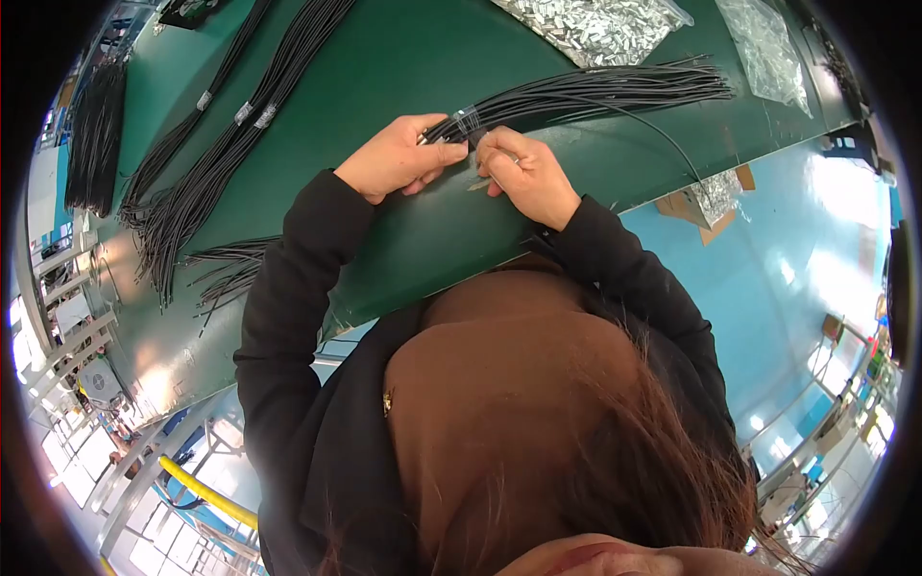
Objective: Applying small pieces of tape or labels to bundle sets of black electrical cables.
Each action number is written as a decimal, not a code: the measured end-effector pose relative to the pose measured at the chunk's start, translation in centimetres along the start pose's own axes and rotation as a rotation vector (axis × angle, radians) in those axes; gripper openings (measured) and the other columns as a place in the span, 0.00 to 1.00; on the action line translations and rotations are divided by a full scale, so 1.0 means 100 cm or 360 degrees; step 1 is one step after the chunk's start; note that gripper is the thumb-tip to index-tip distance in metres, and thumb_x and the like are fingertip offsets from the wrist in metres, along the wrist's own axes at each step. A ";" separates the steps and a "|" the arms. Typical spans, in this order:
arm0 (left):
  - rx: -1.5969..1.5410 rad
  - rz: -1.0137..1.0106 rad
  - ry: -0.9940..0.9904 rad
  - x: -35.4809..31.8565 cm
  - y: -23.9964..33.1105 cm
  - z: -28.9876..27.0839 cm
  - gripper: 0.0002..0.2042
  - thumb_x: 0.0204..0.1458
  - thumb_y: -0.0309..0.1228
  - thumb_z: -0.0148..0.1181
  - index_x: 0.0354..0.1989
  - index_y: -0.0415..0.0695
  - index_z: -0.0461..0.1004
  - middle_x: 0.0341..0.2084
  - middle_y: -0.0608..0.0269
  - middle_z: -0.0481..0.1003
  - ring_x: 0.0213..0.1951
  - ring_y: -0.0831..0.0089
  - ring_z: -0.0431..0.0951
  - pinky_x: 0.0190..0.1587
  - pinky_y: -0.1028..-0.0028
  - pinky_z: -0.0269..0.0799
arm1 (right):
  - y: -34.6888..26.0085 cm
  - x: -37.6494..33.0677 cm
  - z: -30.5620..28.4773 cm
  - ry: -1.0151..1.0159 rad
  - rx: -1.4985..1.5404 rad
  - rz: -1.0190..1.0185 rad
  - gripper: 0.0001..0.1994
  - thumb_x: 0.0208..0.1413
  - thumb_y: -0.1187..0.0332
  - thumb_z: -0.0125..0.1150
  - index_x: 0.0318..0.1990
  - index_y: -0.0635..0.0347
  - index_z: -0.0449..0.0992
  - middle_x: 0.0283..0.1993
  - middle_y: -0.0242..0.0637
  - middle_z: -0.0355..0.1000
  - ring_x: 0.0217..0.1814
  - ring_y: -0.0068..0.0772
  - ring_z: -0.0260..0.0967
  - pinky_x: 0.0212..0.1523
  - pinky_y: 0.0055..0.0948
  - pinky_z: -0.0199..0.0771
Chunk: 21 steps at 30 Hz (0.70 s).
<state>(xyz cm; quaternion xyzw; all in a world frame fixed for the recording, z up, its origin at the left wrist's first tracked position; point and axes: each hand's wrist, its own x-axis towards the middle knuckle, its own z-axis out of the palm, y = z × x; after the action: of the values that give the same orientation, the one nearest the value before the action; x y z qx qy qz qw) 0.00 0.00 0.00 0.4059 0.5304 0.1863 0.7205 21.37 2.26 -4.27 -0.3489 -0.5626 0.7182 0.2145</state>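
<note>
A bundle of thin black cables [595,93] lies across the green table, fanning out toward the right. Clear tape [468,122] wraps the bundle close to its left part. My left hand [399,158] is closed round the bundle just left of that tape, its thumb pointing right. Right beside it, my right hand [526,173] has its fingers curled in a pinch below the tape. A small pale sliver [477,184] shows at those fingertips; its kind is too small to make out. One single cable [663,134] bows away from the bundle toward the table's near edge.
An open bag of small silvery metal pieces [600,31] lies at the back, with a clear plastic bag [764,53] to its right. Taped black cable bundles [216,144] cover the left side. Beyond the table's near right edge stands a cardboard box [684,208].
</note>
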 end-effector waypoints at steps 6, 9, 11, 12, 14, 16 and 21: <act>0.0682 0.0618 0.0641 0.028 -0.011 0.000 0.07 0.50 0.34 0.59 0.36 0.47 0.73 0.14 0.64 0.69 0.13 0.72 0.67 0.17 0.76 0.64 | -0.018 0.006 -0.001 0.0134 -0.0244 0.0125 0.09 0.59 0.66 0.45 0.35 0.58 0.71 0.30 0.31 0.68 0.26 0.20 0.67 0.21 0.19 0.64; 0.1324 0.0892 0.1030 0.034 -0.027 0.015 0.08 0.48 0.31 0.59 0.36 0.47 0.71 0.16 0.62 0.68 0.13 0.71 0.68 0.17 0.75 0.65 | -0.023 0.003 0.000 0.0157 -0.0234 0.0269 0.09 0.58 0.65 0.46 0.34 0.58 0.71 0.29 0.31 0.68 0.24 0.20 0.67 0.19 0.19 0.62; 0.2055 0.0940 0.1402 0.038 -0.034 0.025 0.10 0.46 0.30 0.60 0.36 0.47 0.68 0.17 0.60 0.67 0.15 0.70 0.71 0.17 0.71 0.67 | -0.024 0.006 -0.003 0.0152 -0.0163 0.0421 0.09 0.58 0.63 0.47 0.34 0.57 0.72 0.28 0.30 0.69 0.22 0.20 0.67 0.17 0.19 0.60; 0.2048 0.0935 0.1402 0.040 -0.038 0.028 0.10 0.46 0.30 0.60 0.36 0.47 0.68 0.17 0.60 0.67 0.15 0.70 0.71 0.17 0.71 0.67 | -0.026 0.006 -0.003 0.0149 -0.0167 0.0428 0.09 0.58 0.63 0.47 0.34 0.57 0.72 0.28 0.30 0.69 0.22 0.20 0.67 0.17 0.19 0.60; 0.2307 0.0930 0.1575 0.044 -0.047 0.034 0.09 0.44 0.29 0.57 0.35 0.48 0.68 0.17 0.61 0.67 0.14 0.69 0.71 0.15 0.70 0.66 | -0.031 0.007 -0.003 0.0155 -0.0040 0.0633 0.10 0.57 0.62 0.47 0.33 0.57 0.72 0.28 0.31 0.69 0.22 0.21 0.68 0.16 0.19 0.60; 0.2428 0.0918 0.1660 0.045 -0.050 0.038 0.08 0.43 0.28 0.56 0.34 0.49 0.68 0.17 0.62 0.67 0.14 0.69 0.72 0.14 0.70 0.66 | -0.034 0.008 -0.003 0.0156 0.0019 0.0745 0.10 0.57 0.62 0.47 0.33 0.57 0.72 0.28 0.32 0.70 0.22 0.22 0.69 0.16 0.19 0.60; 0.2540 0.0918 0.1743 0.046 -0.048 0.041 0.08 0.44 0.29 0.55 0.34 0.49 0.68 0.16 0.63 0.66 0.14 0.69 0.72 0.12 0.68 0.66 | -0.042 0.012 -0.010 0.0091 0.0140 0.0810 0.14 0.59 0.58 0.47 0.35 0.60 0.72 0.28 0.36 0.72 0.21 0.25 0.70 0.14 0.19 0.62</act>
<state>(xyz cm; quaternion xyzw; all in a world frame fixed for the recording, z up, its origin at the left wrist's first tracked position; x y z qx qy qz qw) 4.69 -1.31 -6.14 0.7408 0.6395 0.1049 -0.1767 20.95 4.86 -0.66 -0.4897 -0.4187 0.7626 0.0578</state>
